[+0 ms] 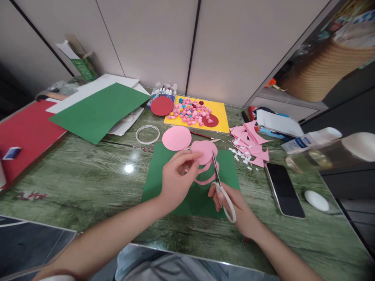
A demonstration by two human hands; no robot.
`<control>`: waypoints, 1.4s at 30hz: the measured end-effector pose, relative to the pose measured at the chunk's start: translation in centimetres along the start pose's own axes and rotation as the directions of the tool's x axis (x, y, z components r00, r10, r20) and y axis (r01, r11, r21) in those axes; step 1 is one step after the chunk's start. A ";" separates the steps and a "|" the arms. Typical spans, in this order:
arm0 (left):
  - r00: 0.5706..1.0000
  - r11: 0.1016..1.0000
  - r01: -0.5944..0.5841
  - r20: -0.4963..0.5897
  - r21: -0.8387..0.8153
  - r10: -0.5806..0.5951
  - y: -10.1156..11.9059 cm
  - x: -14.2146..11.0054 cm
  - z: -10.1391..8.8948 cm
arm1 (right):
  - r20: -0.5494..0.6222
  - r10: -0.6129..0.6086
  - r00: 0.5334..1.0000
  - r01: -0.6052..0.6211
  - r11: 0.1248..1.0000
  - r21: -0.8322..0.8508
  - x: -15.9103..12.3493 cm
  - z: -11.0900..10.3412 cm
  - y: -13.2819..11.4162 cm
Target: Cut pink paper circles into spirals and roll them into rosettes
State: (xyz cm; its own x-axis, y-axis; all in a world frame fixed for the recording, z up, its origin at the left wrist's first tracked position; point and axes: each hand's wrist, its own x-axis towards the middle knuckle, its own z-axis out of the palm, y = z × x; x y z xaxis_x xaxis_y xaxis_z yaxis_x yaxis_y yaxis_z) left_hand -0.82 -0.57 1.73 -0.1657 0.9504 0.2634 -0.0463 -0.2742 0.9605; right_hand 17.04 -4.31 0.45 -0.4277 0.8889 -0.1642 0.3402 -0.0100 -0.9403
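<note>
My left hand (pixel 178 177) pinches a piece of pink paper (pixel 206 151) with a rounded, scalloped edge, held above a green sheet (pixel 164 156). In my right hand (pixel 234 205) is a pair of scissors (pixel 217 177) with white handles; its blades reach the right edge of the pink piece. A curved pink strip (pixel 206 180) hangs below the piece, and I cannot tell if it is still joined. Just beyond my left hand lie pink paper circles (pixel 176 137), overlapping the far edge of the green sheet.
Pink scraps (pixel 252 142) and white bits lie to the right, near a phone (pixel 284 190), a white mouse-like object (pixel 316 200) and bottles (pixel 312 140). Behind are a yellow sheet (pixel 221 113) with pink balls and a tape roll (pixel 147 134). Large green (pixel 102 111) and red sheets (pixel 26 132) lie left.
</note>
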 end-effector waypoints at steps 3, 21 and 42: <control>1.000 1.000 0.007 -0.004 -0.019 -0.007 -0.2 0.0 0.0 | 0.003 0.008 1.000 -0.008 1.000 0.000 0.0 0.0 0.0; 0.999 1.000 -0.007 0.042 -0.013 0.008 -0.2 -0.1 0.1 | 0.001 0.000 1.000 0.000 0.998 0.062 0.0 0.2 0.4; 0.998 0.999 -0.052 -0.025 0.009 0.053 -0.2 0.4 -0.1 | 0.020 0.005 1.000 -0.006 0.998 0.062 0.2 0.2 0.0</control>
State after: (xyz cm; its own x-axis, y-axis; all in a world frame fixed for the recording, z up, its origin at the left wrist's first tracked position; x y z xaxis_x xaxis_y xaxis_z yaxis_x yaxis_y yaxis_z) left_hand -0.93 -0.16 1.64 -0.1922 0.9307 0.3112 -0.0291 -0.3224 0.9462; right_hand 16.79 -4.20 0.40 -0.4425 0.8796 -0.1745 0.2903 -0.0436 -0.9559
